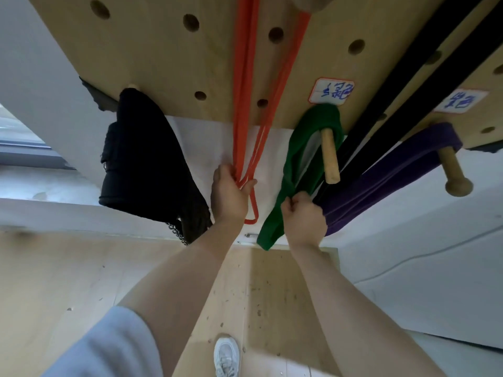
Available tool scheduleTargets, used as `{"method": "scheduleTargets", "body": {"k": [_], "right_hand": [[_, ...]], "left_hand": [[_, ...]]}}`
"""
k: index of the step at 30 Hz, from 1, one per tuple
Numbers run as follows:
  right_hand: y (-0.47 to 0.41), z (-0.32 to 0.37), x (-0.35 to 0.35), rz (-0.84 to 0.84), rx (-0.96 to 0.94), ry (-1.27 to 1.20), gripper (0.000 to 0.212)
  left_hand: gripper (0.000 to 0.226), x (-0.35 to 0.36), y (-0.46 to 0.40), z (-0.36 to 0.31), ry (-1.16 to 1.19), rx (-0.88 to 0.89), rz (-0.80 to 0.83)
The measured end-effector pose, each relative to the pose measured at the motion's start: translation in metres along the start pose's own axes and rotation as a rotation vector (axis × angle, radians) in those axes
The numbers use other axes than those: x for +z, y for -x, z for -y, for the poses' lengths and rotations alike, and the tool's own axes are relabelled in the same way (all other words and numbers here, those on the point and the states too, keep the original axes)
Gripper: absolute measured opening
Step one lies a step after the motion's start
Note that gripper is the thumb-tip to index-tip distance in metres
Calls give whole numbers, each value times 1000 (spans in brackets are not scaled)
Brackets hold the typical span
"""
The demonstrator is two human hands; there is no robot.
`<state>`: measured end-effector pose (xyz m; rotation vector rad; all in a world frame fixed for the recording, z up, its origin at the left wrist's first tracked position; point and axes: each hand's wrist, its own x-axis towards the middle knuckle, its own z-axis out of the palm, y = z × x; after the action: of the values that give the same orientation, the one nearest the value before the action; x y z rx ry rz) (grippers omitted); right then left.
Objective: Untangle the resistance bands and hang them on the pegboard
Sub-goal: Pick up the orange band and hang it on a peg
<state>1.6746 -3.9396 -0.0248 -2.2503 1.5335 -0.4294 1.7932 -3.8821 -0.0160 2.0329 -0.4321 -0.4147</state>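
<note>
Head view, looking down along the wooden pegboard (pixel 152 58). Left hand (pixel 230 195) grips the strands of the orange band (pixel 246 110), fingers curled round them near its lower end; the band hangs down the board. Right hand (pixel 303 217) pinches the green band (pixel 292 156), fingers closed on it; that band hangs over a wooden peg (pixel 330 156). Purple band (pixel 392 175) hangs over a second peg (pixel 453 172). Black bands (pixel 408 85) run down between green and purple. A black bag (pixel 141 156) hangs on the left.
</note>
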Motion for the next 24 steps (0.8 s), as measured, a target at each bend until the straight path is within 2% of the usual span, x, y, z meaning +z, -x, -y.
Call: {"method": "scheduleTargets", "body": {"k": [6,9,14,16,20,22,24], "right_hand": [[-1,14,10,28,-137,56,29],[-8,27,18,55,-116,16,32],[-9,23,18,34,-60,-59,29],[-5,15,14,29,-44,-68,26],[1,7,8,54,13,-122,31],[2,4,10,131,117,-229,40],[5,0,21,229,192,-295,46]], "left_hand": [[51,2,-4,4,-28,38,-29],[48,-5,-8,10,-79,35,-45],[50,-10,-13,12,-147,39,36],[57,-11,-14,14,-155,-3,26],[82,-11,-2,17,-148,-206,88],[82,-14,10,28,-328,-281,79],[70,-16,21,43,-433,-272,68]]}}
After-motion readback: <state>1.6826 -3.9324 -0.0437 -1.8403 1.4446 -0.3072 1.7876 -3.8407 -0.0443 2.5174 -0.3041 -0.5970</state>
